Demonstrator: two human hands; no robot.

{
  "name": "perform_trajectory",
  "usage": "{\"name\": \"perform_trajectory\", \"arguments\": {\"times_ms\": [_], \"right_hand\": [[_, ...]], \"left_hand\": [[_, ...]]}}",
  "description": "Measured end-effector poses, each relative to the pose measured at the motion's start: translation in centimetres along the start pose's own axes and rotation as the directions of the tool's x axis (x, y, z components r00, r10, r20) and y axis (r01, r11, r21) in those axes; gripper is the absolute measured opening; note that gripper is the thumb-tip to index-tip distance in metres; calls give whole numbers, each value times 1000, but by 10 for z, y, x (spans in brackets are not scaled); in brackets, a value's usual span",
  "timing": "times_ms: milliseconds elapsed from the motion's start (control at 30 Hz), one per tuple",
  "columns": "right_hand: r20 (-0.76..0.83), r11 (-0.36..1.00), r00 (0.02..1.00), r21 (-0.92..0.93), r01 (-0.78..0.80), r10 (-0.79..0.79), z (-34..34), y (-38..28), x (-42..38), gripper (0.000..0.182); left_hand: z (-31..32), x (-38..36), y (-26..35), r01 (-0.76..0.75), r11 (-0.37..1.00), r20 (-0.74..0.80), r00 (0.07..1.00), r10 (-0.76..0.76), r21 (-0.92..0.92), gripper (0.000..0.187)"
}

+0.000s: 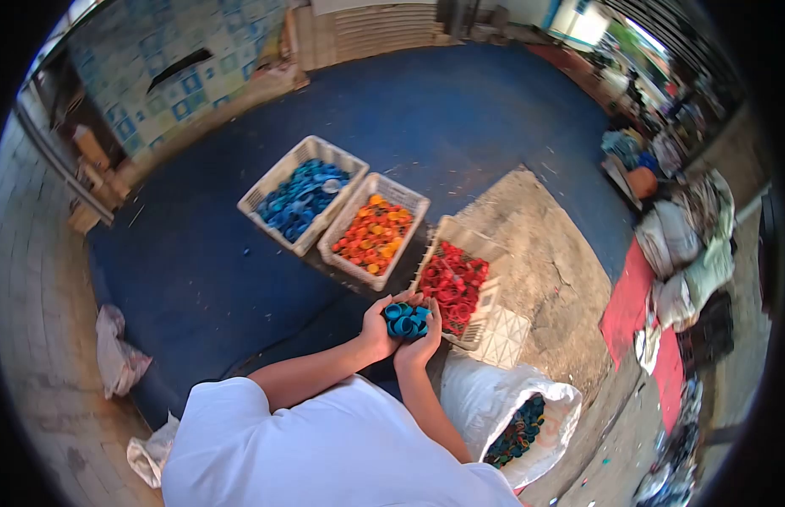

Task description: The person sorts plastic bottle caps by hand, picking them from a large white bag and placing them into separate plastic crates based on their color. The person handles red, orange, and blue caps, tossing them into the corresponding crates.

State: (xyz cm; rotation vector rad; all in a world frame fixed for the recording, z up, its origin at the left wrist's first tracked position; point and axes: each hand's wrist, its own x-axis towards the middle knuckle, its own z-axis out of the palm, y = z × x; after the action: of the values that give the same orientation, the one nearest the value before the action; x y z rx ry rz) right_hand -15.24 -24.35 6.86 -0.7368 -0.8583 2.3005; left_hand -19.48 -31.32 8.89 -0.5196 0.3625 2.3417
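My left hand (pixel 376 332) and my right hand (pixel 421 348) are cupped together in front of my body. A heap of teal-blue bottle caps (pixel 406 320) rests in them, held between both palms. Just beyond my right hand stands a cream crate (pixel 495 291) of red caps (pixel 453 283). Left of it, a white crate (pixel 325 251) holds orange and yellow caps (pixel 377 233). A further white crate (pixel 249 203) is filled with blue caps (pixel 299 198). By my right forearm, a white sack (pixel 473 384) lies with its mouth open, showing mixed dark-coloured caps (pixel 519 429).
Blue flooring (pixel 190 287) surrounds the crates, with a bare concrete patch (pixel 536 220) on the right. Bags and bundles (pixel 688 245) line the right wall. A pale plastic bag (pixel 120 355) lies at the left edge. A tiled wall (pixel 181 76) stands at the back left.
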Motion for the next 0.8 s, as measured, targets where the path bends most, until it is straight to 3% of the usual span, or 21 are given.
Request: {"name": "perform_trajectory", "arguments": {"times_ms": [167, 367, 433, 800], "right_hand": [[92, 993, 989, -31, -116, 118, 65, 90, -54, 50], [172, 961, 946, -30, -274, 275, 118, 178, -123, 55], [123, 950, 942, -51, -309, 313, 139, 192, -138, 56], [192, 929, 911, -143, -342, 365, 200, 256, -141, 64]], "left_hand": [[-51, -51, 97, -152, 981, -39, 988, 148, -122, 47], [-119, -111, 192, -286, 952, -34, 958, 284, -114, 48], [-127, -126, 216, -306, 945, -78, 951, 298, -113, 50], [-136, -135, 308, -350, 934, -78, 935, 345, -70, 56]]}}
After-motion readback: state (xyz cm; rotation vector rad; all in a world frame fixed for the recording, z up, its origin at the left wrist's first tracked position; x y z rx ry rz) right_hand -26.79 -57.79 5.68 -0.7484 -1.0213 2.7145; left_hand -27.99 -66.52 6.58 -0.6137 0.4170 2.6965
